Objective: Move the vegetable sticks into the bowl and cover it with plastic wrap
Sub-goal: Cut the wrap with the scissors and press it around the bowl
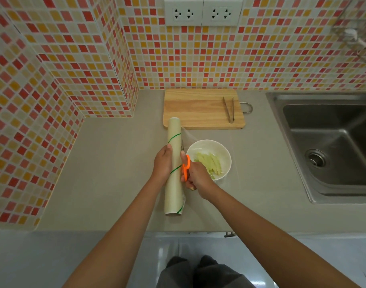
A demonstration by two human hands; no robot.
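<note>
A white bowl sits on the grey counter with pale green vegetable sticks inside. A clear sheet of plastic wrap stretches from the roll over the bowl and onto the counter to its right. The long pale roll of plastic wrap lies just left of the bowl, and my left hand grips it from the left side. My right hand holds orange-handled scissors, whose blades point away from me along the roll's right edge, at the film.
A wooden cutting board lies behind the bowl with metal tongs on its right part. A steel sink is at the right. Tiled walls close off the back and left. The counter's front edge runs below my arms.
</note>
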